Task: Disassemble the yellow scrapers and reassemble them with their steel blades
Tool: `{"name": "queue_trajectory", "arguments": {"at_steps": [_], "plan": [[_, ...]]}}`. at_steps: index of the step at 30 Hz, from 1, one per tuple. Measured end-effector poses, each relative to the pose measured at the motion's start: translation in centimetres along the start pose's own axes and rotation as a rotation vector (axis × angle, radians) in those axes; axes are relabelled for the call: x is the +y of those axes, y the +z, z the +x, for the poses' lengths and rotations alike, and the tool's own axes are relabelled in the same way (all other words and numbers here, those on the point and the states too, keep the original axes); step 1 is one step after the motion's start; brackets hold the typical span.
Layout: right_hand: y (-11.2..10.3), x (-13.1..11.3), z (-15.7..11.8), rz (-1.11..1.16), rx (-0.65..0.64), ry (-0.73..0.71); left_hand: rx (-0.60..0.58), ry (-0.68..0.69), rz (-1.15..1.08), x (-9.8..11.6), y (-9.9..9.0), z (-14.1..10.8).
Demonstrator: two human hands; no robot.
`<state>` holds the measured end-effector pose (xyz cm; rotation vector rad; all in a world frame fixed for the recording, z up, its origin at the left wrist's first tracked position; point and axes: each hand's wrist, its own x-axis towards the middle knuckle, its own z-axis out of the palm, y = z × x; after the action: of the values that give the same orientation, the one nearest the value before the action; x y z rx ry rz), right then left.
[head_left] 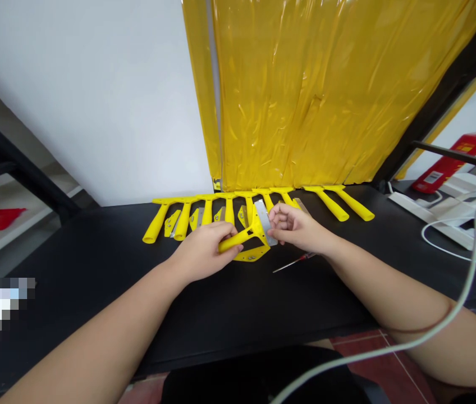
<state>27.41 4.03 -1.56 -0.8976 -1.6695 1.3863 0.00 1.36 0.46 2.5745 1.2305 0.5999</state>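
My left hand (206, 249) is wrapped around the handle of a yellow scraper (256, 227), which is held above the black tabletop with its head pointing right. A grey metal blade (264, 221) lies along the scraper's head. At that blade's right edge, the bent fingers and thumb of my right hand (297, 229) pinch it; the exact contact is partly hidden. Below the scraper head rests a loose yellow cover plate (251, 256) with small screws on it. A thin screwdriver (291, 262) with a red handle lies just under my right hand.
Several yellow scraper handles (154, 225) line the back of the black table (229, 314), with plates and blades between them. Behind hangs a yellow plastic curtain (305, 101) beside a white panel (107, 101). A red bottle (452, 160) and white power strips stand right; a pale cable (431, 335) crosses in front.
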Motion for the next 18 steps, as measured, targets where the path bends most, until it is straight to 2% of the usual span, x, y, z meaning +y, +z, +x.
{"name": "queue_trajectory", "arguments": {"at_steps": [9, 18], "plan": [[-0.2, -0.41, -0.13, 0.096, -0.097, 0.111, -0.005, -0.011, 0.003, 0.01, -0.08, -0.02], [-0.16, -0.52, -0.14, 0.108, -0.055, 0.202, -0.021, 0.0, 0.005, 0.08, -0.06, 0.05]]}}
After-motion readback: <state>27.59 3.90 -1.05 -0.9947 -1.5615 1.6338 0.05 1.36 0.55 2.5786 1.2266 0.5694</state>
